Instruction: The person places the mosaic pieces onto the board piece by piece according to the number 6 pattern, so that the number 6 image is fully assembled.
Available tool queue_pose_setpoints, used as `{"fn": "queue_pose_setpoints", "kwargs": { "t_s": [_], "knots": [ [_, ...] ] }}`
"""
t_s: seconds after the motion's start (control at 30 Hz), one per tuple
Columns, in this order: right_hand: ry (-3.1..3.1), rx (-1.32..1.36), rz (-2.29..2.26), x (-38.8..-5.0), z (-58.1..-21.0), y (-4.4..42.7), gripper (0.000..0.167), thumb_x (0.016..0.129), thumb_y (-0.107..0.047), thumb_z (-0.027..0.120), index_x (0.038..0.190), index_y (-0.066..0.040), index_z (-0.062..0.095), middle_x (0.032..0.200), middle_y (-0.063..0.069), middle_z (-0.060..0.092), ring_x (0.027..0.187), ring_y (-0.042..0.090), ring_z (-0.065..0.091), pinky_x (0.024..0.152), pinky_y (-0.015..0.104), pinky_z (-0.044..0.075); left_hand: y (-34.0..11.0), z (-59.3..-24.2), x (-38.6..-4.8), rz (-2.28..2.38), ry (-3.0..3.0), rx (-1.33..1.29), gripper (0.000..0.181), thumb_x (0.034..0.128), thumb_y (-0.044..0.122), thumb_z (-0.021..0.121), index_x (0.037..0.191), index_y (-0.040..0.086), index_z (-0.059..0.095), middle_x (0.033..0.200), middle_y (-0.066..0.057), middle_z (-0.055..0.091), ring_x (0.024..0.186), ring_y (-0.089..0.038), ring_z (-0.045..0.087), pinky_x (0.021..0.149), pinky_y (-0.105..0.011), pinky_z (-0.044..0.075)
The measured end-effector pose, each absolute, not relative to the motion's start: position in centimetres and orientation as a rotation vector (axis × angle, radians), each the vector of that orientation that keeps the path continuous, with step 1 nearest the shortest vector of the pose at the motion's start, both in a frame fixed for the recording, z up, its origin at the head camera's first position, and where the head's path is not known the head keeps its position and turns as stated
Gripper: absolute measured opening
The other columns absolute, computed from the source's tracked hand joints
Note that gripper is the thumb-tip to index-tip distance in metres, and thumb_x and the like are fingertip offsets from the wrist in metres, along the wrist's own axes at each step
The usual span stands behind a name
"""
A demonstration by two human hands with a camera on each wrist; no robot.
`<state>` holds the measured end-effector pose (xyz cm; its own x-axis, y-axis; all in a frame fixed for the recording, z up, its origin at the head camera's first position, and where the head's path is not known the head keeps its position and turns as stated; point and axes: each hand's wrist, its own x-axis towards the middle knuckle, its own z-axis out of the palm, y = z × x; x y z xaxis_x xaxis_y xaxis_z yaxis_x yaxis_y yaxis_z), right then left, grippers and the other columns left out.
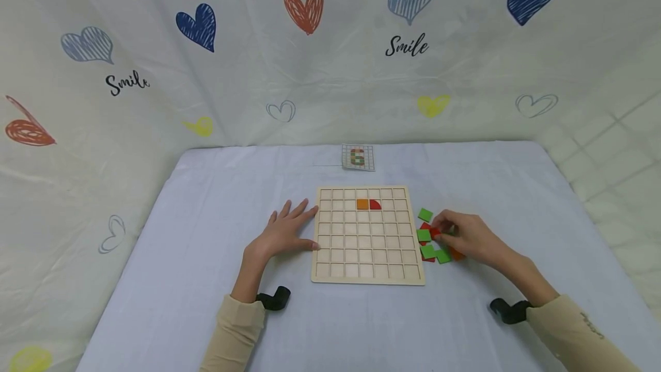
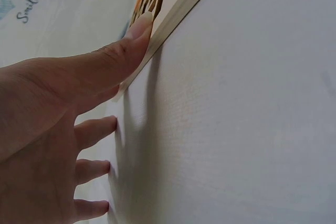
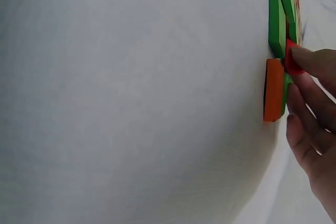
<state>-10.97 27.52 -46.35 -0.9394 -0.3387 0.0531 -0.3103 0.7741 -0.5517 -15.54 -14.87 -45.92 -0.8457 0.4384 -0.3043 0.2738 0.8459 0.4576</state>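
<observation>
- L hand [image 1: 281, 234]: fingers spread wide, nothing gripped; thumb tip rests on L rim of wooden grid board [image 1: 368, 282], index tip at same rim farther out; other 3 fingertips on white cloth [image 2: 236, 103] per L wrist cam.
- R hand [image 1: 470, 234]: thumb + fingertip pinch small red pc [image 3: 294, 61], gap narrow, right at the loose tiles; other fingers loosely bent.
- Board lies flat btwn hands: just R of L fingers, L of R fingertips.
- On board: orange sq [image 1: 362, 204] + red quarter-round [image 1: 375, 205] side by side, 2nd row from far edge; abt level w/ L index tip, farther out than R fingertips.
- Loose by R fingers: green tile [image 1: 426, 214] just beyond tips; 2nd green [image 1: 423, 235] L of tips, red tile [image 1: 426, 226] partly under it; 2 more greens [image 1: 443, 256] nearer wearer than tips; orange pc [image 1: 457, 254] below R thumb, partly hidden by hand.
- Small card [image 1: 358, 157] w/ coloured grid pattern: past board's far edge, well beyond both hands' fingers.
- Behind fingers, ea. wrist: black mount [image 1: 275, 298], tan sleeve [image 1: 234, 326].
- Backdrop [image 1: 351, 62] w/ hearts + "Smile": far beyond fingers.
</observation>
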Motion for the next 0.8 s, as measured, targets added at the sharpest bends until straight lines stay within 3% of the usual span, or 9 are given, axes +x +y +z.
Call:
{"fn": "queue_pose_setpoints", "kwargs": {
  "t_s": [0.1,0.33,0.8],
  "knots": [
    [2.936,-0.543,-0.91,-11.0,-46.3,27.4,0.016,0.086,-0.001,0.079,0.099,-0.009,0.072,0.09,-0.003,0.072,0.079,0.009,0.06,0.066,0.023,0.051,-14.9,-46.0,-15.5,0.565,2.624,0.531,0.091,0.088,0.049,0.078,0.163,0.025,0.032,0.173,-0.005,0.017,0.159,-0.042,0.001,0.123,-0.069,0.006],
    [2.918,-0.559,-1.026,-11.4,-45.8,26.9,0.017,0.086,0.004,0.078,0.099,-0.007,0.075,0.094,0.0,0.074,0.085,0.017,0.07,0.077,0.031,0.062,-14.9,-46.0,-15.6,0.552,2.626,0.534,0.092,0.088,0.05,0.078,0.163,0.025,0.032,0.173,-0.005,0.017,0.159,-0.043,0.001,0.123,-0.07,0.006],
    [2.867,-0.507,-1.123,-12.9,-45.8,26.0,0.015,0.091,-0.001,0.076,0.103,-0.008,0.079,0.101,0.001,0.074,0.09,0.016,0.071,0.083,0.034,0.062,-14.9,-45.7,-15.4,0.563,2.623,0.531,0.091,0.0883,0.049,0.078,0.163,0.025,0.033,0.173,-0.005,0.018,0.159,-0.043,0.001,0.123,-0.069,0.006]
  ]
}}
